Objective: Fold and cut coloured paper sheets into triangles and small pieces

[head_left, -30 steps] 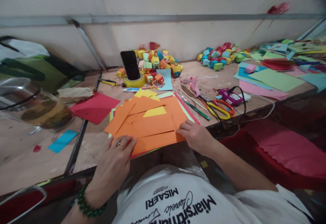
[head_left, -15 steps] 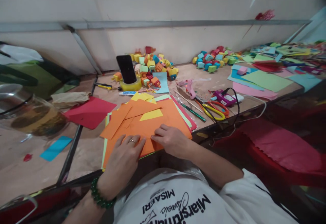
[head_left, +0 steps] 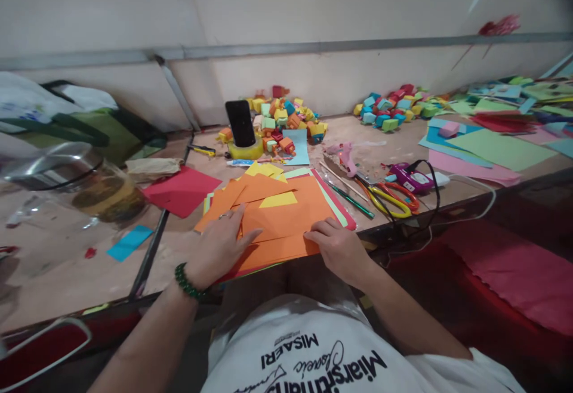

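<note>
A sheet of orange paper [head_left: 280,223] lies on a pile of coloured papers in front of me, with a straight edge or crease running between my hands. My left hand [head_left: 222,239] rests on its left part, fingers laid flat and thumb stretched out to the right. At the right end of that line, my right hand [head_left: 338,245] has its fingertips pressed together on the paper's edge. Narrower orange pieces [head_left: 264,185] and a yellow piece [head_left: 280,200] lie on the pile just beyond. What is under my left palm is hidden.
Behind the pile stand a phone [head_left: 240,123] and heaps of small paper cubes [head_left: 282,113]. To the right lie a green pen [head_left: 353,201], scissors [head_left: 391,199] and a pink glue gun [head_left: 345,157]. A glass jar [head_left: 107,193] and red paper [head_left: 183,190] are left.
My right hand has slid to the right along the orange paper, away from my left hand. My left hand has shifted left and slightly forward. The view has turned a little left.
</note>
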`<state>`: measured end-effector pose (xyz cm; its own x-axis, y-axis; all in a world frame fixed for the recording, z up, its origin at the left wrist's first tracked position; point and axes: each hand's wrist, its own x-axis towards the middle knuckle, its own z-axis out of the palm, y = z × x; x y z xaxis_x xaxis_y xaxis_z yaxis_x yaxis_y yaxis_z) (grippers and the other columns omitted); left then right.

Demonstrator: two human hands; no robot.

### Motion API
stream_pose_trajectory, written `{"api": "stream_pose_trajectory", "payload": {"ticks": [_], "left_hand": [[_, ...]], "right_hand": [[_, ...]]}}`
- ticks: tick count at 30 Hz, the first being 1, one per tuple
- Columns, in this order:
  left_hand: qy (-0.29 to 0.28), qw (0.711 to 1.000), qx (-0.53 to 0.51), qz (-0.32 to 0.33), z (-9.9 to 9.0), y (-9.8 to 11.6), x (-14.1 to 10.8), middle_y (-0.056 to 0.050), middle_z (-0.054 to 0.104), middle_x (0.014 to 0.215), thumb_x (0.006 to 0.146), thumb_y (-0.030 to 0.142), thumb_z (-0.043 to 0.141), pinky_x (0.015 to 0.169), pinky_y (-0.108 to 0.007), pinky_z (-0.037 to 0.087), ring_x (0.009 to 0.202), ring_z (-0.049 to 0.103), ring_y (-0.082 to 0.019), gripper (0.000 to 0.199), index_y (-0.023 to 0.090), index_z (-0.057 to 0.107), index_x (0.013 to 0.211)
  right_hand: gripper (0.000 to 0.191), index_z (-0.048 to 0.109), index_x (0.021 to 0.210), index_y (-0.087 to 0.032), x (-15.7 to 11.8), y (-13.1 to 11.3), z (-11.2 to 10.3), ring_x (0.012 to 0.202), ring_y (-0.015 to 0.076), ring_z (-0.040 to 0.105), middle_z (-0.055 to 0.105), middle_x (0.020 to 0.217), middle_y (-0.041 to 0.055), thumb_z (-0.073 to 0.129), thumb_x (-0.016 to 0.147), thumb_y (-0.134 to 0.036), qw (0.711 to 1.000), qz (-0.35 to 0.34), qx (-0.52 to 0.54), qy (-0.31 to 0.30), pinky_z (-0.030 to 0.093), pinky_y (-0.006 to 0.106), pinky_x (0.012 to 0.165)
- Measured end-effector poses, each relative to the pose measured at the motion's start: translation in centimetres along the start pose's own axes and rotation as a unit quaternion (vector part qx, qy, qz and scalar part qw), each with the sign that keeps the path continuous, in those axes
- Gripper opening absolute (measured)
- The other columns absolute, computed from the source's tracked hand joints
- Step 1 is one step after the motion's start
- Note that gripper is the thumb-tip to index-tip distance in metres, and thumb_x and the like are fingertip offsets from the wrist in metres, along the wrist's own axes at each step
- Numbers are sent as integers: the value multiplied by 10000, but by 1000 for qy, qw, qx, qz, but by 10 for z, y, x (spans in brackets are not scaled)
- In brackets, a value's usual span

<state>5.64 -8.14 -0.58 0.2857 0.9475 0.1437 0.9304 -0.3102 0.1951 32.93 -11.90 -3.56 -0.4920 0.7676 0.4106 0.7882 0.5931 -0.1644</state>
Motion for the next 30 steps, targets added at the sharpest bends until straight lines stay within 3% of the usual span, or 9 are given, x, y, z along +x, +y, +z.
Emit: {"api": "stream_pose_trajectory", "payload": {"ticks": [4,7,9,12,15,18,21,25,30], "left_hand": [[-23,993,-106,-50,-1,3,12,-46,645,830,822,427,581,657,-314,462,759,616,-226,626,102,483,1347],[58,984,-162,-53,-10,13,2,16,600,730,826,339,561,636,-280,453,653,577,-168,547,130,505,1329],[153,977,-150,2,-19,23,-11,12,617,743,857,309,533,654,-277,450,663,576,-156,407,174,577,1239],[268,947,-63,167,-27,40,-32,-29,658,785,882,195,495,710,-305,429,732,601,-166,242,206,663,1055],[317,907,29,275,-26,53,-46,-37,683,787,862,114,534,713,-326,391,710,602,-163,263,188,647,1088],[311,904,72,285,-20,59,-49,-31,695,767,873,95,535,724,-327,381,670,595,-151,230,181,644,1056],[285,922,74,250,-15,56,-46,-55,733,860,893,109,497,859,-367,382,780,643,-177,223,194,658,1021],[220,952,67,204,-11,42,-42,-55,750,1028,866,84,484,1044,-471,286,1033,645,-243,294,242,684,1012],[170,960,68,212,-6,24,-39,-41,760,1008,847,25,433,1068,-500,278,1054,654,-246,341,233,692,923]], "right_hand": [[330,686,984,-183,-2,0,2,864,200,572,690,935,74,461,830,4,1000,9,16,20,471,283,685],[329,668,1012,-181,1,0,-3,872,203,595,688,942,77,440,841,-17,999,8,30,45,509,303,709],[328,622,1138,-172,7,-3,-12,951,220,607,683,1022,102,432,888,-78,994,-2,21,108,530,348,786],[386,513,1313,-194,19,-15,-29,1173,254,548,627,1235,136,503,928,-209,972,-49,-22,228,481,427,961],[269,605,1174,-239,29,-25,-39,1239,227,514,639,1263,88,555,915,-186,954,-123,-55,267,400,419,1059],[161,670,913,-230,34,-25,-34,1063,182,600,730,1061,34,534,923,-146,950,-176,-38,256,459,342,961],[183,670,847,-199,35,-17,-19,931,174,631,751,918,35,525,917,-112,950,-188,6,248,507,317,848],[179,661,880,-198,31,-4,-1,972,185,654,754,978,63,531,894,-76,958,-178,71,211,544,347,840],[197,626,915,-197,17,7,8,1022,191,674,741,1048,101,511,876,-42,966,-149,152,149,571,365,869]]}}
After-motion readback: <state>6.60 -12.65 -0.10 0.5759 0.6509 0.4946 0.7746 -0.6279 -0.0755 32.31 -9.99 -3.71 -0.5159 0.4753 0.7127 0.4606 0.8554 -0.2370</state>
